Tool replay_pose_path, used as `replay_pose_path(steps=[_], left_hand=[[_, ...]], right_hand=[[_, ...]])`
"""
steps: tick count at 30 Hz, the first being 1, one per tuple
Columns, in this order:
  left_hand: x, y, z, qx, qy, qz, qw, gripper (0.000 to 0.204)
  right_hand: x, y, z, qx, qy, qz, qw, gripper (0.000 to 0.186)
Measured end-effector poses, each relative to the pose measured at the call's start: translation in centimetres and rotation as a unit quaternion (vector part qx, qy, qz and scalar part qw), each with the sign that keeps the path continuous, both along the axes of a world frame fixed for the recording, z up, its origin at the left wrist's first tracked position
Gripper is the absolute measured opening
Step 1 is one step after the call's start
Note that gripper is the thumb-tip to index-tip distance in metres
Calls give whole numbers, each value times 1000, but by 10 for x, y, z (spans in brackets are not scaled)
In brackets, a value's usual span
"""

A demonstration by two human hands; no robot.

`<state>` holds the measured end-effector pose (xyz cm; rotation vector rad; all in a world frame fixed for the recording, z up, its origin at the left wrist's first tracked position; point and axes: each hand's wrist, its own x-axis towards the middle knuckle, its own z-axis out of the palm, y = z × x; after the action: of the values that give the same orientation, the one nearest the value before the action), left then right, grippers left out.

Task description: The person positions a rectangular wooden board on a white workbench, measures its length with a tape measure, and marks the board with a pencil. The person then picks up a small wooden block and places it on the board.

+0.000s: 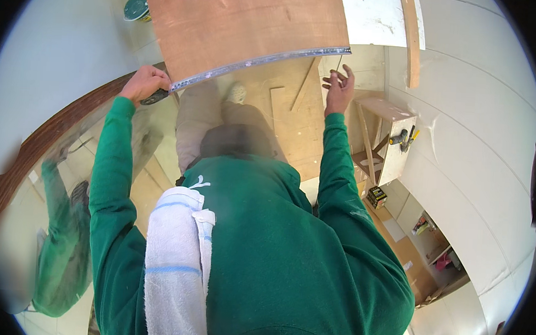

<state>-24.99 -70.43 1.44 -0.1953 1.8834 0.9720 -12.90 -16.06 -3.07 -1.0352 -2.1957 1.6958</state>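
Note:
A wide brown wooden sheet (245,27) lies ahead of me. Along its near edge runs a long silver measuring strip (247,64) with fine markings. My left hand (142,84) is closed at the strip's left end, on a dark rounded case that looks like a tape measure (155,97). Just below the strip's right end, my right hand (339,89) is raised with its fingers partly curled. From its fingertips a thin dark stick (339,62) points up toward the sheet's corner; its exact kind is unclear.
A mirror with a dark wooden frame (45,131) stands at my left. A green-lidded tub (137,8) is beyond the sheet. To the right are a wooden stand (391,134) with hand tools (404,138), a white panel (385,19) and a wood strip (411,41). Loose battens (305,84) lie below.

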Motion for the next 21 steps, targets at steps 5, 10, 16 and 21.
replay_pose_path(steps=[5,10,16,21], left_hand=[[6,-6,-20,-15,18,39,999,12],[2,-7,-12,26,90,-46,995,17],[0,-3,-1,8,34,16,999,17],[-1,-1,-14,-59,46,-17,997,20]], right_hand=[[-4,17,-5,16,-15,35,999,51],[18,9,-19,9,-55,69,996,50],[49,-2,-28,25,-157,126,979,44],[56,-21,-38,19,-200,174,964,40]])
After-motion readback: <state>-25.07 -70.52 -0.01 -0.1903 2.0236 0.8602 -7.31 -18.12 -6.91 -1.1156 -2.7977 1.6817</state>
